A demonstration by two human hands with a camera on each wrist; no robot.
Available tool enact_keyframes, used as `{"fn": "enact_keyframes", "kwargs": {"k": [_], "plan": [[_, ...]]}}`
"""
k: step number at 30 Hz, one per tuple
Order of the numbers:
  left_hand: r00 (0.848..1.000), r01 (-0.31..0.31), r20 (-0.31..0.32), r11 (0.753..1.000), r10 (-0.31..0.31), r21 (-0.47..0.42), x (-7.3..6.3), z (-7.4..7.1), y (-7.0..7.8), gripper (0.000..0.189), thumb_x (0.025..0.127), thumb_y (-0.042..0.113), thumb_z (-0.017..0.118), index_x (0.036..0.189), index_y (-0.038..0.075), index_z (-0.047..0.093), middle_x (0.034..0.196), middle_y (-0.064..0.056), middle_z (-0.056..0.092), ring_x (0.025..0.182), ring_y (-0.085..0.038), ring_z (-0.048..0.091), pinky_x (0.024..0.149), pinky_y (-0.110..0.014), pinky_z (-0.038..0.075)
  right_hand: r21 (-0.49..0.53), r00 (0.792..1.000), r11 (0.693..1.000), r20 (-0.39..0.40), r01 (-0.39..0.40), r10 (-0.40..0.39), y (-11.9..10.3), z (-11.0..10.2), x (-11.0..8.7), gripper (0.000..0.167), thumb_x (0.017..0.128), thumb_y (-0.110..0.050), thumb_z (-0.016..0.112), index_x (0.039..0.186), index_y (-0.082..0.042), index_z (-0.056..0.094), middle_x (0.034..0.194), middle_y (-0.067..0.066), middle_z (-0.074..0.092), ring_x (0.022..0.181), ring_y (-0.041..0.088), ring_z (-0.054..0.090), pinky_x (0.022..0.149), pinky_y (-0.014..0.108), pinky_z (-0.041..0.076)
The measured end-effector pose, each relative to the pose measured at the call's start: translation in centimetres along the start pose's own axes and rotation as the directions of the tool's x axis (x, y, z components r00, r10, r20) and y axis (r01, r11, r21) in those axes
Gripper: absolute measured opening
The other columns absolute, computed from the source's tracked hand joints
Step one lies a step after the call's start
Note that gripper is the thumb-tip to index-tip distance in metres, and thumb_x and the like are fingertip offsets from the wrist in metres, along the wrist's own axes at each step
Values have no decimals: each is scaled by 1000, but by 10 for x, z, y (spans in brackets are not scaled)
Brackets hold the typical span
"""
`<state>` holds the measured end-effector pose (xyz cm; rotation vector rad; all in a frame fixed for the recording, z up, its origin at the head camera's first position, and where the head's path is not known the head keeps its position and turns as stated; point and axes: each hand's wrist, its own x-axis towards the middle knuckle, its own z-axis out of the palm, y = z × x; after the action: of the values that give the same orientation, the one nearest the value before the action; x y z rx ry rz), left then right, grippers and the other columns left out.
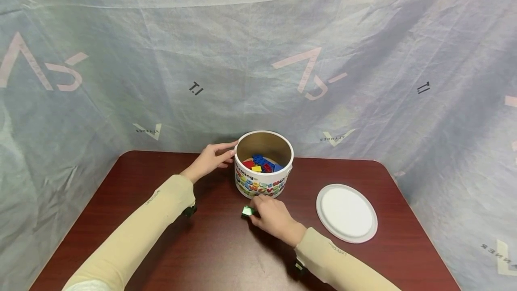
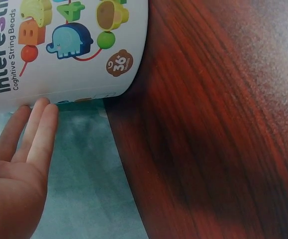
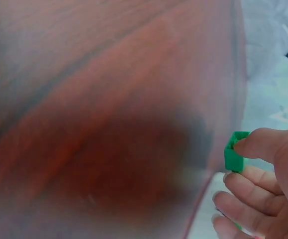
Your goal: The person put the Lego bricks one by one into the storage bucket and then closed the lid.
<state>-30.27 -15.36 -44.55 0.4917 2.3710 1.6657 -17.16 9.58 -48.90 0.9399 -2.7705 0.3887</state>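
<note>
A white round bucket with colourful printed letters stands upright near the table's back edge. Inside it lie several building blocks in blue, red and yellow. My left hand touches the bucket's left side, its fingers extended along the wall; the left wrist view shows those straight fingertips at the bucket's lower part in that picture. In front of the bucket, my right hand pinches a green building block between thumb and fingers. The block's hollow side faces the thumb in the right wrist view.
A white round lid lies on the table to the right of the bucket. The dark red wooden table meets grey printed cloth hanging behind it and at both sides.
</note>
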Motion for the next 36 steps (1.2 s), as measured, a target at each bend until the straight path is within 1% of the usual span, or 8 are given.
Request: {"fn": "enact_keyframes", "kwargs": {"k": [3,10,13,17,21,26,32,36], "plan": [[1000,0,1,1000,0,-1,-1,0,1,51,105,34,64,154,21,55,141,-16,64,113,-36,70,90,-44,61,15,1000,1000,-3,20,-20,3,-14,-3,21,87,-22,83,96,-14,67,87,-4,63,79,14,63,61,32,55],[1000,-7,7,1000,7,-1,-2,1,2,53,105,34,64,155,19,53,143,-18,63,115,-41,69,90,-43,61,-7,990,991,-52,131,-131,3,-51,-5,25,88,-23,84,106,-14,68,98,-3,70,87,14,70,71,34,60],[1000,-12,10,1000,12,-3,-2,1,2,54,106,34,64,155,17,53,143,-19,62,116,-43,68,91,-43,61,15,985,988,-70,156,-155,3,-69,-3,26,89,-20,84,108,-12,68,99,0,73,90,14,71,75,33,61],[1000,-12,7,1000,12,-1,-2,1,2,54,106,34,64,155,17,53,143,-20,62,115,-41,69,90,-43,61,21,980,985,-100,173,-170,5,-90,2,29,90,-17,83,113,-8,68,102,3,75,90,14,73,78,33,61],[1000,-13,5,1000,13,-2,-2,0,3,54,105,34,65,155,16,53,142,-20,63,114,-39,70,90,-44,61,24,979,987,-128,160,-156,12,-108,10,30,90,-14,83,115,-7,68,103,3,76,86,14,73,76,32,61],[1000,-14,6,1000,14,-2,-3,0,4,53,106,34,64,155,17,53,143,-20,62,115,-41,69,91,-46,61,13,983,992,-137,124,-121,25,-121,22,26,91,-13,82,113,-9,68,103,2,76,86,16,73,75,35,61],[1000,-13,6,1000,13,1,-3,0,2,53,106,34,63,155,16,53,143,-20,62,116,-42,69,90,-44,61,57,992,997,-119,43,-36,44,-127,43,23,92,-11,80,112,-7,69,101,4,77,88,20,75,75,40,61],[1000,-9,1,1000,9,-3,-2,1,2,53,106,34,64,155,17,53,142,-19,63,116,-42,69,90,-43,61,41,995,999,-103,-6,10,56,-128,58,20,95,-14,78,111,-8,69,102,5,77,89,21,75,76,43,61]]}}
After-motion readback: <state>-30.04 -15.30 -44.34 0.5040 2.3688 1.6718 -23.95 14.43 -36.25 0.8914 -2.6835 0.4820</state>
